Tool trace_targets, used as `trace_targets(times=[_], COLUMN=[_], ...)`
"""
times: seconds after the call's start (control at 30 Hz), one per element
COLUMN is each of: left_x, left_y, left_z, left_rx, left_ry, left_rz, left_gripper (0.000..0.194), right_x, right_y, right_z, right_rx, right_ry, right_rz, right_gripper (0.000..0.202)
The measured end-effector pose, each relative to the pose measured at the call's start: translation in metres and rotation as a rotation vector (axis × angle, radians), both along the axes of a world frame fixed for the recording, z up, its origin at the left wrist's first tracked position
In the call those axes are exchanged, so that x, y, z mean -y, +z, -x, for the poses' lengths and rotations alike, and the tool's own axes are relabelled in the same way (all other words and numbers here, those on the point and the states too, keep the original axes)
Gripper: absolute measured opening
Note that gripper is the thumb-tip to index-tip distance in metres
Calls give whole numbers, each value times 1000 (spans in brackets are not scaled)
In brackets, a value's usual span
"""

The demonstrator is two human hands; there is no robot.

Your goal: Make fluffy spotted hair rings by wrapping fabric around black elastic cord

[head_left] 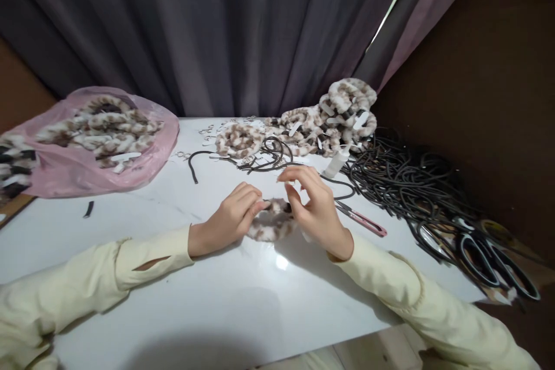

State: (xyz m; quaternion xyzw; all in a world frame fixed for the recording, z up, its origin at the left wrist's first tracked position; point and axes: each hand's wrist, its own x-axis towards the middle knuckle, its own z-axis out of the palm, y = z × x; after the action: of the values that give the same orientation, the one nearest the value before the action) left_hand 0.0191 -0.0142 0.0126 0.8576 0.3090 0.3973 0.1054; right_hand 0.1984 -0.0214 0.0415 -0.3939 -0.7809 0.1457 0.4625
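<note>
A furry white-and-brown ring (269, 233) lies on the white table in front of me, with dark parts along its far side. My left hand (236, 212) is closed on its left side, thumb and fingers pinching the fur near a dark end. Over the ring's right side hovers my right hand (313, 205), fingers curled and thumb apart from the forefinger; I make out nothing between them. A small white piece shows beneath this hand, partly hidden. Just beyond stands a white squeeze bottle (337, 162). Pink-handled snips (366, 222) lie right of my right hand.
A pink plastic bag (167, 144) of furry rings sits at the left. Furry rings (329, 118) with white tags are piled at the back. Black cords (403, 173) heap at the right, near large black scissors (489, 263). A short cord piece (89, 208) lies left.
</note>
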Motion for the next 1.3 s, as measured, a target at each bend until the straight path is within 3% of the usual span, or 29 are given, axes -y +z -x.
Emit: trace_targets(times=[0.1, 0.23, 0.4, 0.5, 0.7, 0.87, 1.1, 1.3], left_x=[-2, -4, -2, -3, -4, -6, -13, -12], left_y=[1, 0, 0, 0, 0, 1, 3, 5], left_z=[-5, -10, -14, -14, -15, -14, -8, -8], left_rx=[112, 282, 348, 339, 312, 208, 104, 51], left_ry=[137, 208, 188, 196, 187, 237, 253, 222], left_rz=[321, 640, 701, 673, 601, 528, 542, 501], left_gripper=[27, 34, 34, 33, 31, 33, 35, 34], right_x=[13, 19, 12, 10, 10, 9, 11, 17], right_y=[2, -6, -5, 0, -13, -20, -14, -8], right_z=[4, 13, 21, 24, 27, 25, 17, 15], right_rx=[20, 135, -66, -207, -180, -69, 350, 672], right_ry=[43, 86, 248, 261, 130, 153, 21, 70], right_rz=[-79, 257, 934, 1099, 878, 701, 334, 60], right_gripper=[24, 26, 30, 36, 15, 27, 20, 19])
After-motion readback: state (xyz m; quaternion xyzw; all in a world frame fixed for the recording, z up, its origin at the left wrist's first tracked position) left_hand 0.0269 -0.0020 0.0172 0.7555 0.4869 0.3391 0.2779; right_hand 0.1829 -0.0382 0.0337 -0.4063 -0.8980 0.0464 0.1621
